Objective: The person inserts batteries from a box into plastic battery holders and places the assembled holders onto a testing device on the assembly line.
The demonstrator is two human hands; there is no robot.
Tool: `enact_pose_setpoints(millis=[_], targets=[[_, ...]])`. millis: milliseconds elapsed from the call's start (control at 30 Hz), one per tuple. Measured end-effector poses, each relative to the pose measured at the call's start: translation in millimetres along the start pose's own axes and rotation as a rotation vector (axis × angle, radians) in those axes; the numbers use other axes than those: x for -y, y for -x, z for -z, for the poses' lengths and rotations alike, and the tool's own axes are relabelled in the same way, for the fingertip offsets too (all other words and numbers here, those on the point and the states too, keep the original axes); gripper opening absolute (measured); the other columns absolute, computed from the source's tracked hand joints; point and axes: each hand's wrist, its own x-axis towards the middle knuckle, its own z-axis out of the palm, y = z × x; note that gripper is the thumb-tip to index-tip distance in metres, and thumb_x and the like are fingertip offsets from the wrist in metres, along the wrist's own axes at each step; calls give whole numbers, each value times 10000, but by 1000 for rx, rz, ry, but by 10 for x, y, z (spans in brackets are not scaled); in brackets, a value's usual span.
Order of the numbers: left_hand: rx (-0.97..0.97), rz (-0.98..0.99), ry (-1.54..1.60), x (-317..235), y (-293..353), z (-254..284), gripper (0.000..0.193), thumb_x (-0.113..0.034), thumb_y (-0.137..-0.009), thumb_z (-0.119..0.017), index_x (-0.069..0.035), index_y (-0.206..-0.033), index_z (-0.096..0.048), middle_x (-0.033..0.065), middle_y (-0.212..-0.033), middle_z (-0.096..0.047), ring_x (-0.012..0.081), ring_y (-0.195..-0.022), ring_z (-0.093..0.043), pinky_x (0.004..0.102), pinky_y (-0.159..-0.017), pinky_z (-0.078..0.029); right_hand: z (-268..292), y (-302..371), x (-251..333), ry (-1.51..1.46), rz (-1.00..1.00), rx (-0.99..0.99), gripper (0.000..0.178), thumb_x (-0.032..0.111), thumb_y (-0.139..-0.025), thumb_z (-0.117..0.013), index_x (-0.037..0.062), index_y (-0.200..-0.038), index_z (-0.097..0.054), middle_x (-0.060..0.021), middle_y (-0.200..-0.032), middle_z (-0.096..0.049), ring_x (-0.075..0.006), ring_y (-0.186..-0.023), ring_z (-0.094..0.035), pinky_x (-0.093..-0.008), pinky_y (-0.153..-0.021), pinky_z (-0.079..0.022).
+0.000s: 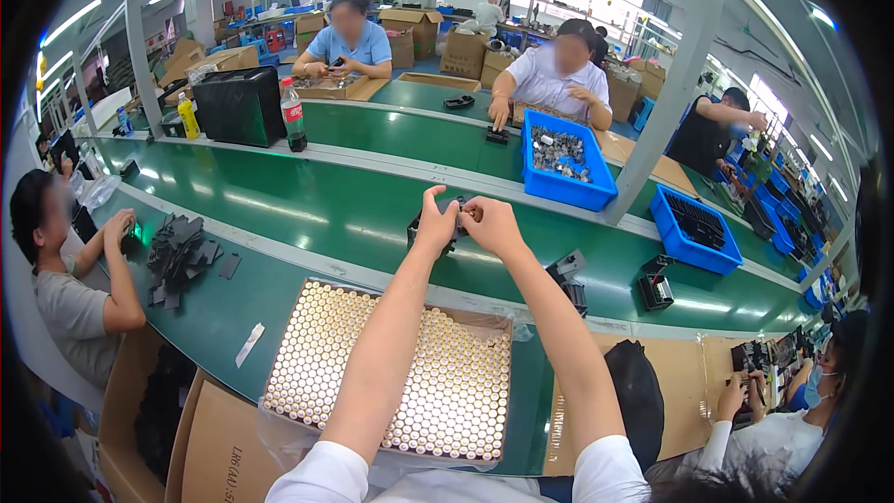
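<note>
My arms reach out over the green conveyor belt. Between my hands is a small black plastic housing (457, 206), partly hidden by my fingers. My left hand (434, 227) is closed round its left side, thumb raised. The fingers of my right hand (494, 225) pinch at its right edge. Beneath my forearms lies a shallow tray packed with upright batteries (312, 345), their tops pale gold. To the right on the belt stand a black device with an opened flap (570, 287) and another black device (656, 291).
Across the belt are a blue bin of small parts (567, 188) and a blue bin of black pieces (700, 258). A cola bottle (293, 119) stands by a black case (239, 107). Black flat pieces (182, 256) are heaped left. Co-workers sit around; a metal post (666, 102) rises ahead right.
</note>
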Motion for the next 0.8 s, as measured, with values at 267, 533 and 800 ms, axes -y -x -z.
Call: enact_pose_setpoints(millis=[267, 533, 800], targets=[[90, -23, -6, 68, -28, -29, 418, -191, -995, -557, -94, -1398, -501, 175, -1189, -649, 289, -1045, -626, 382, -932, -502, -114, -113, -82, 232, -160, 81, 216, 211, -821, -734, 5, -756, -750, -84, -628, -689, -226, -534, -636, -348, -561, -532], [165, -1, 69, 158, -96, -23, 334, -231, -995, -567, -80, -1293, -580, 140, -1066, -677, 239, -944, -625, 353, -850, -508, 8, -111, -2, -46, -429, 213, 276, 219, -854, -703, -9, -701, -730, -72, -530, -626, -183, -403, -576, -299, -474, -506], [42, -1, -10, 140, -96, -25, 279, -256, -1000, -571, -62, -1196, -614, 112, -1021, -672, 207, -874, -616, 324, -793, -508, -159, -43, -106, -92, -286, 41, 291, 219, -872, -703, -14, -699, -723, -71, -551, -643, -170, -392, -564, -280, -456, -483]])
